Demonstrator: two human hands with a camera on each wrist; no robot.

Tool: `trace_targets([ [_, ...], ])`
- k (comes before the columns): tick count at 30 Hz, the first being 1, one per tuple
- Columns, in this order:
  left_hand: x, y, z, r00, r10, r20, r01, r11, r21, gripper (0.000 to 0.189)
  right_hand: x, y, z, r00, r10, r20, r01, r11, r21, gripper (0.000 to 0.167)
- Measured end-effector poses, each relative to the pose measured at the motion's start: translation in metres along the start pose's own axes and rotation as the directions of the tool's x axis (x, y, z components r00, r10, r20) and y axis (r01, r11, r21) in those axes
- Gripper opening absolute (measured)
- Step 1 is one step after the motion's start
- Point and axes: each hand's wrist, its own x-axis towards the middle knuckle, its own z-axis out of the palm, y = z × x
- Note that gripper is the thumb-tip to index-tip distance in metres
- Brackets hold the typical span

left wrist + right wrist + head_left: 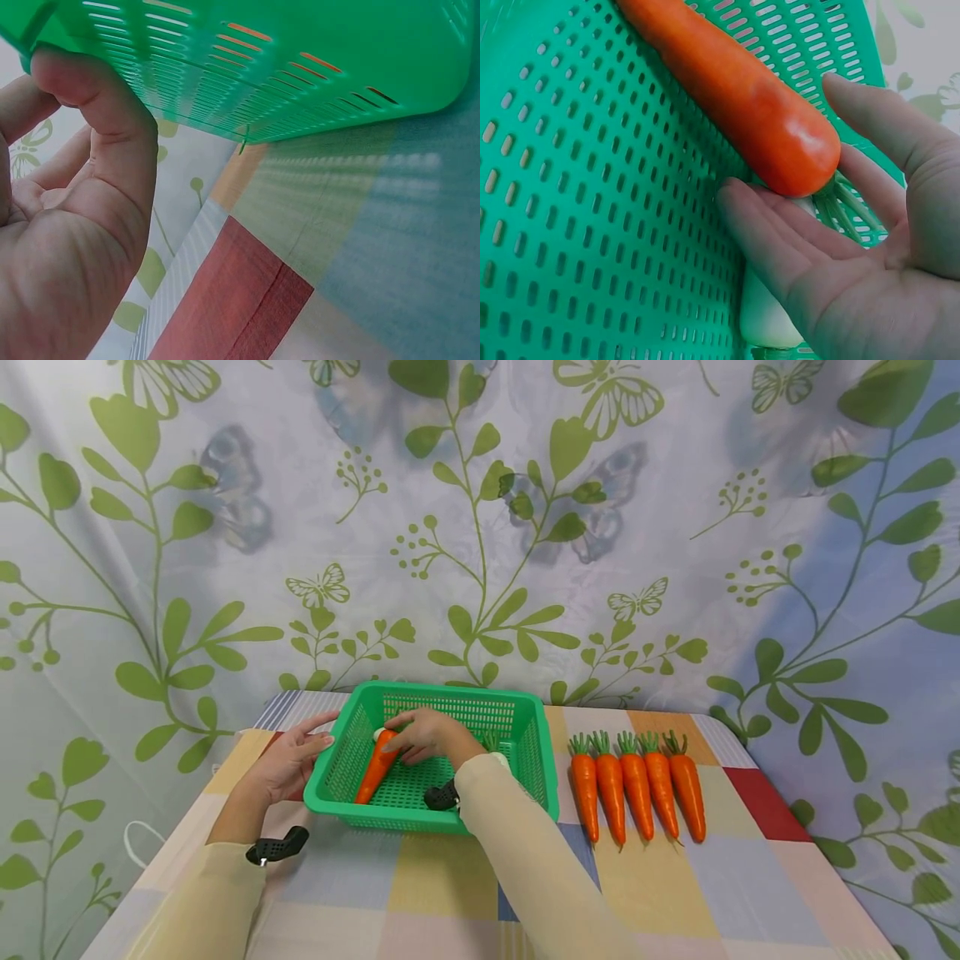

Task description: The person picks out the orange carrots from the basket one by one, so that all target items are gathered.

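A green plastic basket (431, 822) with slotted sides stands on the table. Inside it, at the left, lies an orange carrot (377, 768), tilted against the wall. My right hand (427, 735) reaches into the basket to the carrot's leafy end. In the right wrist view, its fingers lie along the underside of the carrot (757, 105), while the thumb stands apart. Below those fingers shows a white vegetable like a radish (769, 315), partly hidden. My left hand (288, 764) rests at the basket's left rim, its thumb tip touching the edge in the left wrist view.
Several carrots (636, 789) with green tops lie in a row right of the basket. Green leaves (491, 741) show inside the basket, partly behind my right forearm. A checked cloth (442, 877) covers the table. A leaf-patterned curtain (480, 527) hangs behind.
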Motion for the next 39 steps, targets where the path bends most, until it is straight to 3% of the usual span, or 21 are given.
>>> trace_targets([
  [8, 0.0, 0.0, 0.0002, 1.0, -0.008, 0.006, 0.009, 1.0, -0.017, 0.066, 0.0023, 0.0007, 0.0014, 1.0, 0.002, 0.01, -0.002, 0.999, 0.035, 0.063],
  [24, 0.0028, -0.0018, -0.0009, 1.0, 0.003, 0.014, -0.003, 1.0, -0.011, 0.066, 0.0014, 0.0016, 0.0007, 0.996, -0.039, -0.075, 0.048, 0.991, 0.121, 0.061],
  [39, 0.0007, -0.0013, -0.0012, 1.0, 0.0, 0.013, 0.0, 1.0, 0.005, 0.068, -0.0014, 0.0045, -0.006, 0.998, -0.048, -0.05, 0.058, 0.977, 0.206, 0.061],
])
